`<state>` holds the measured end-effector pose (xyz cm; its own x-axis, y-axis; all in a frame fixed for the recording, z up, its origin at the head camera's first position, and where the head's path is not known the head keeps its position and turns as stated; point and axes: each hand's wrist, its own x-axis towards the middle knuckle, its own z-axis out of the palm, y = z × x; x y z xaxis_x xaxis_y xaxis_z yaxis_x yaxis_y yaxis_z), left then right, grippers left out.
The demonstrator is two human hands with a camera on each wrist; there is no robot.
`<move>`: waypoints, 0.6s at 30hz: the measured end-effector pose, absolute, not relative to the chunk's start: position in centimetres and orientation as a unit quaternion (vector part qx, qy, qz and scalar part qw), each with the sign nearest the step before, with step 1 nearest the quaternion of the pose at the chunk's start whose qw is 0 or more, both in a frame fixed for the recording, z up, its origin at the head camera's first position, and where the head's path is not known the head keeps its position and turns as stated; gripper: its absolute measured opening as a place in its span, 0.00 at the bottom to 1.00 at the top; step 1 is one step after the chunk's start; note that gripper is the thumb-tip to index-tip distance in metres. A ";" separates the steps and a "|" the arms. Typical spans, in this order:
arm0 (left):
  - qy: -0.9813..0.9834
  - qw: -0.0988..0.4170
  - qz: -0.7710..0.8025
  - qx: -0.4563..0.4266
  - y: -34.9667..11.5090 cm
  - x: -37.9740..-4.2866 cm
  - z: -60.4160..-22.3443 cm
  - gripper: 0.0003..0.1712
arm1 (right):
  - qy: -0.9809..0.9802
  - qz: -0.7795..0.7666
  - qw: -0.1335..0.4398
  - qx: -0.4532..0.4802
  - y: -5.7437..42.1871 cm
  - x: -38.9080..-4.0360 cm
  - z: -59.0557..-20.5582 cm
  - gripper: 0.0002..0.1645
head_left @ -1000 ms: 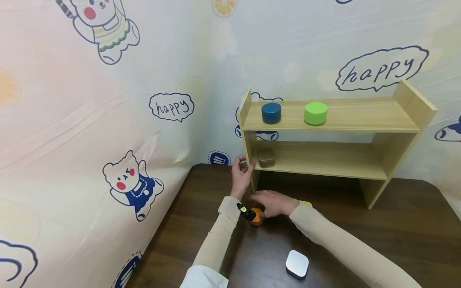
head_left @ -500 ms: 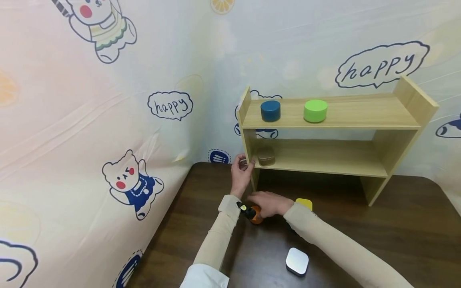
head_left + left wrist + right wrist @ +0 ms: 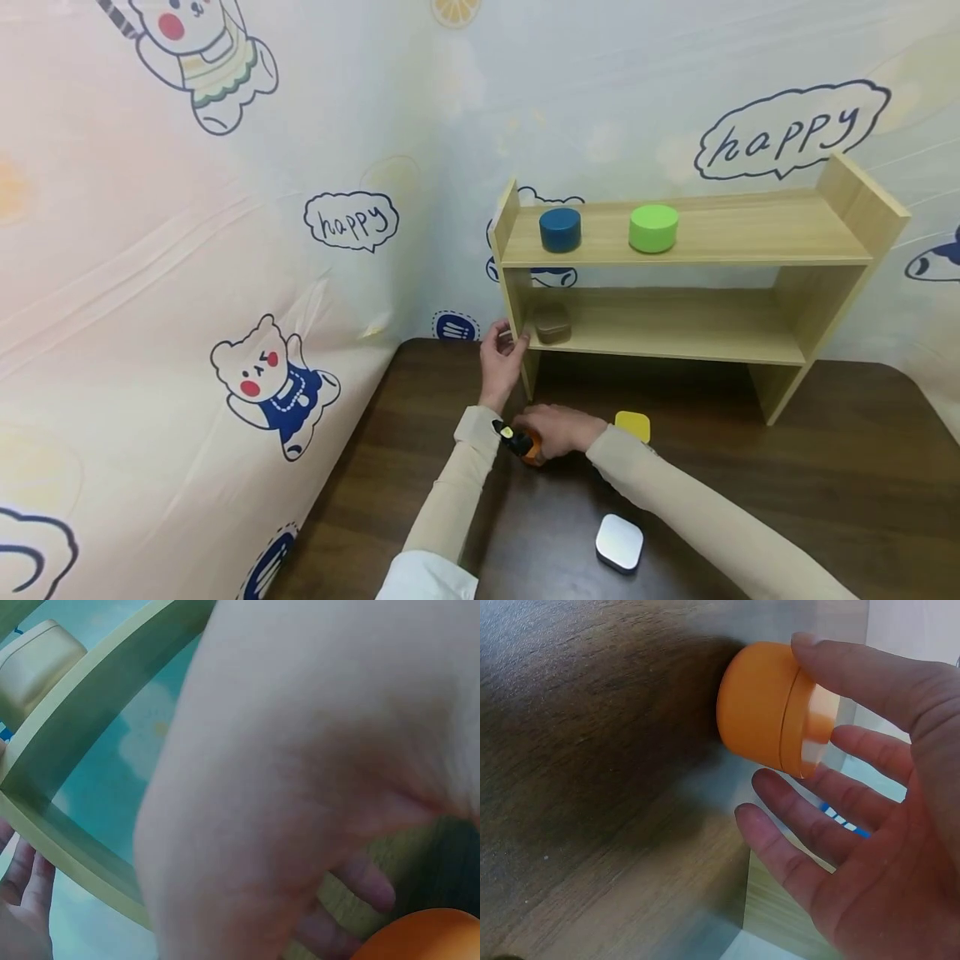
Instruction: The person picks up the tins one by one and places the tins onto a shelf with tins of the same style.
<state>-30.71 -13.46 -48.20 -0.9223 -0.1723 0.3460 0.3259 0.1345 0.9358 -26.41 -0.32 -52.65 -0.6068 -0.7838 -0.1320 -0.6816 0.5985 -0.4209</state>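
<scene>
My left hand point(image 3: 500, 371) holds the left upright of a two-tier wooden shelf point(image 3: 750, 229), thumb on the front edge and fingers behind it. Over the table, my right hand point(image 3: 561, 431) is at a small orange round lidded tin point(image 3: 756, 705), just in front of the shelf's left side. In the right wrist view the thumb touches the lid's rim, while the index and middle fingers bend around its other side. The tin stands upright on the dark table, partly covered by the hand and the left wrist's strap in the head view.
On the top tier sit a blue round tin point(image 3: 560, 231) and a green one point(image 3: 653, 229). A brownish translucent tin point(image 3: 552, 323) is on the lower tier at left. A yellow square tin point(image 3: 633, 426) and a white-topped square tin point(image 3: 619, 542) lie on the table point(image 3: 847, 492).
My right hand has lowered and drawn in around the orange tin, its forearm shifting slightly left and uncovering the yellow tin. The left hand keeps its hold on the shelf.
</scene>
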 end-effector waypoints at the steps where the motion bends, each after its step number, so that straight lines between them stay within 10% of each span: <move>1: -0.728 0.186 -0.658 -0.050 -13.5 -30.8 -48.2 0.18 | 0.881 -0.164 0.156 -0.416 -0.4 -26.5 -52.7 0.34; 18: -0.729 0.198 -0.655 -0.034 -13.8 -32.7 -51.0 0.18 | 0.868 -0.172 0.149 -0.442 -0.4 -26.5 -52.6 0.22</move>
